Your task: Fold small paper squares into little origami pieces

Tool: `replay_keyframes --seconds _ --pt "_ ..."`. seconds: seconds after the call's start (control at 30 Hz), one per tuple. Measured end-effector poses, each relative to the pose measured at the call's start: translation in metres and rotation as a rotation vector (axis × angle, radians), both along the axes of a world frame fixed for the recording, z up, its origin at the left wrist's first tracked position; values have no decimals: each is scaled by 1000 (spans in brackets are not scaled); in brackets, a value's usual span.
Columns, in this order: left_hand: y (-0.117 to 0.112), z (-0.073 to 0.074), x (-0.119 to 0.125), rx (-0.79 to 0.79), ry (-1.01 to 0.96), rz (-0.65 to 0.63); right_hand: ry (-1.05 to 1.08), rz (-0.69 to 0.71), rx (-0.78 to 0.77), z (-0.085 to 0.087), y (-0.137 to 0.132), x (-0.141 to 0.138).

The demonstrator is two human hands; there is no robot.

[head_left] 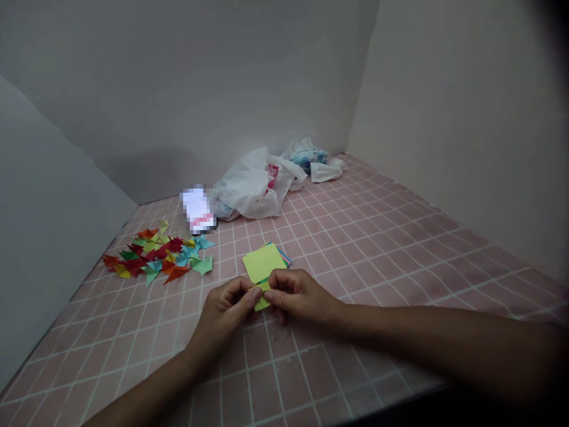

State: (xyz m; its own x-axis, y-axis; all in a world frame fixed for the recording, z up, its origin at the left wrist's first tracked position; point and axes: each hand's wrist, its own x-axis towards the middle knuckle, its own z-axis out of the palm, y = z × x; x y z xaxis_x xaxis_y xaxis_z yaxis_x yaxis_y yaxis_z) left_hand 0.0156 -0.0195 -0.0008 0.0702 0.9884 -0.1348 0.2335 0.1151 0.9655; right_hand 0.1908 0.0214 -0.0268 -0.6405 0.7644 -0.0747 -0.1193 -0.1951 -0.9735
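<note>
Between my two hands is a small folded piece of yellow paper [262,303]. My left hand [229,305] pinches its left side between thumb and fingers. On the other side, my right hand [300,292] is closed on the same paper, thumb on top. Part of the paper is hidden behind my fingertips. Just beyond my hands lies a stack of square coloured paper [264,261], yellow uppermost, with blue, pink and green edges showing beneath.
To the left is a pile of folded paper pieces [164,252] in red, orange, yellow, green and blue. A lit phone [198,209] stands behind it. Crumpled white plastic bags [251,184] lie along the back wall. Pink tiles with white lines [355,261] cover the surface.
</note>
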Motion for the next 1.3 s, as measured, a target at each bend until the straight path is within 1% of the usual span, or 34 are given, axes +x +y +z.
replay_keyframes --seconds 0.1,0.2,0.3,0.47,0.63,0.8,0.93,1.13,1.3 --pt "0 0 1 -16 -7 -3 -7 12 38 2 0 2" --pt "0 -2 1 -59 -80 -19 -27 -43 32 4 0 2" --pt "0 -4 0 -57 -119 -22 -17 -97 52 5 0 2" --pt "1 -4 -2 -33 -56 6 -29 -43 20 6 4 4" --pt "0 0 -2 -25 15 -10 -75 -40 128 8 6 5" --pt "0 1 -1 -80 -60 -8 -76 -91 142 7 5 4" --pt "-1 0 -1 -109 -85 8 -85 -102 170 4 4 3" --pt "-3 -3 -1 -91 -78 17 -119 -103 280 2 6 3" --pt "-3 0 -1 -90 -123 -9 -106 -110 284 2 5 4"
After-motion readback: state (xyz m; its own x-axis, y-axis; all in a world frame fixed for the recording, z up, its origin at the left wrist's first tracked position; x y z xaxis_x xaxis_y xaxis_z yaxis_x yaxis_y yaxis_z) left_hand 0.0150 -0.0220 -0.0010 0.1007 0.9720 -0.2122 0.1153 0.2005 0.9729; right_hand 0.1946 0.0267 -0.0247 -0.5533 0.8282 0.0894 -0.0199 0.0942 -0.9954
